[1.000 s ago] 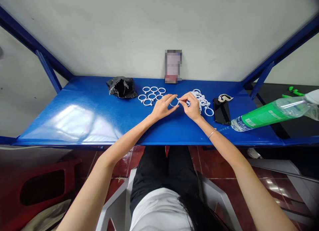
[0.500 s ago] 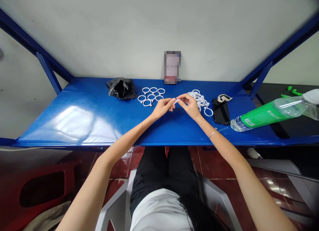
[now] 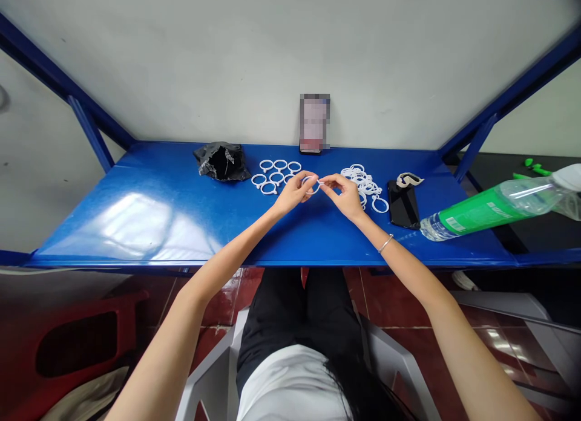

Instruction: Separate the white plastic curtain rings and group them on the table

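My left hand (image 3: 293, 195) and my right hand (image 3: 345, 195) meet over the middle of the blue table (image 3: 149, 209). Both pinch one white plastic ring (image 3: 311, 184) between their fingertips, held just above the surface. To the left of my hands lie several white rings laid out in neat rows (image 3: 275, 173). To the right, a loose heap of the same white rings (image 3: 367, 186) rests close behind my right hand. A thin bracelet sits on my right wrist.
A crumpled black plastic bag (image 3: 221, 160) lies at the back left. A phone (image 3: 314, 123) leans upright on the wall. A black phone (image 3: 403, 204), a small beige clip (image 3: 410, 179) and a lying green-labelled water bottle (image 3: 492, 207) occupy the right side.
The ring was pressed edge-on between my fingertips half a second ago; now it shows as an open loop. Both hands shifted slightly left toward the laid-out rows.
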Action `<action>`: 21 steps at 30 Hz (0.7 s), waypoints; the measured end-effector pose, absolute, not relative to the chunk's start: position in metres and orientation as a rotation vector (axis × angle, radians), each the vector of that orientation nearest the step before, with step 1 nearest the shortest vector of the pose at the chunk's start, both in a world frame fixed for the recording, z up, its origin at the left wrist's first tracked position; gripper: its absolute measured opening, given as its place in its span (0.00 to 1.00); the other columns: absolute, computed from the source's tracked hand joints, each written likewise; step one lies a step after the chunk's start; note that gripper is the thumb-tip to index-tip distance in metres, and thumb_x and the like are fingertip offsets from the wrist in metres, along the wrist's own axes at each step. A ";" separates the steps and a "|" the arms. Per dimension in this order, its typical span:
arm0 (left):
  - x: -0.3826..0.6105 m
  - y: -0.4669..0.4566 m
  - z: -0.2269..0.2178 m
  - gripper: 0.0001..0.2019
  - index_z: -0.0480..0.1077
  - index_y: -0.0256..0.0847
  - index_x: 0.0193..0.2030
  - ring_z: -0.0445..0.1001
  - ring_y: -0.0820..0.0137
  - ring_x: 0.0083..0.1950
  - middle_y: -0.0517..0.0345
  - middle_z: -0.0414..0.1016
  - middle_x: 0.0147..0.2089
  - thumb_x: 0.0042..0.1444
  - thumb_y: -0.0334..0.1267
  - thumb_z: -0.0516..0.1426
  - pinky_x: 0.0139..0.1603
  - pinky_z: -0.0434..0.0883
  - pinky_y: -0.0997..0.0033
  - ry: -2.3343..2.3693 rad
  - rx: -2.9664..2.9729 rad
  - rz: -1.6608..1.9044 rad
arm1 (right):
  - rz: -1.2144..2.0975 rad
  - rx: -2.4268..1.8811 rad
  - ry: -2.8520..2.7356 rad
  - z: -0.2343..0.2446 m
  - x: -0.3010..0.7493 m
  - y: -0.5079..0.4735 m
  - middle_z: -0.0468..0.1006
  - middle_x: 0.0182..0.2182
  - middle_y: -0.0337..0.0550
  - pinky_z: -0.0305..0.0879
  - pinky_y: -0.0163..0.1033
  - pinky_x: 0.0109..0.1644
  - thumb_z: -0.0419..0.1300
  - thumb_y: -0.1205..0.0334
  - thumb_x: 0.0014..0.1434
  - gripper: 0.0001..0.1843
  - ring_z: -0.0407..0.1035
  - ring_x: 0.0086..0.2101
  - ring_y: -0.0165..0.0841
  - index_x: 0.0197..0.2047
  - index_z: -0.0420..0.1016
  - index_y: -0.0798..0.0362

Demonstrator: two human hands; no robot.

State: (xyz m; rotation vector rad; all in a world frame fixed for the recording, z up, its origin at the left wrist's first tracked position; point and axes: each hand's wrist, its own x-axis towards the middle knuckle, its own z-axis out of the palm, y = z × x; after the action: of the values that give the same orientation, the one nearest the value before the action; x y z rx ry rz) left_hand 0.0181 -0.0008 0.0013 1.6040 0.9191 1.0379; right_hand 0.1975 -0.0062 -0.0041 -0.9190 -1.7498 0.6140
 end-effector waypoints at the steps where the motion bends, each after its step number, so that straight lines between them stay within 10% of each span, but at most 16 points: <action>1: 0.017 -0.001 0.001 0.26 0.67 0.40 0.49 0.63 0.78 0.21 0.66 0.63 0.22 0.59 0.62 0.55 0.22 0.62 0.78 0.921 1.679 1.077 | 0.577 -0.926 -1.739 -0.004 0.198 -0.006 0.81 0.34 0.43 0.75 0.41 0.40 0.62 0.45 0.61 0.17 0.75 0.33 0.34 0.39 0.79 0.51; 21: 0.010 -0.002 -0.004 0.28 0.66 0.40 0.60 0.71 0.73 0.30 0.56 0.73 0.35 0.61 0.57 0.56 0.34 0.70 0.73 0.986 2.309 1.255 | 0.307 -0.914 -1.729 -0.002 0.203 -0.007 0.82 0.32 0.42 0.75 0.42 0.38 0.61 0.49 0.63 0.13 0.76 0.32 0.35 0.35 0.79 0.49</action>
State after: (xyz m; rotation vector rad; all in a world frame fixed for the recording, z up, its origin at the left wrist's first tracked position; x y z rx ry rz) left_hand 0.0101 -0.0019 -0.0036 2.3093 0.9861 1.2551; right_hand 0.2028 -0.0069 -0.0023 -0.9143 -1.7285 0.3068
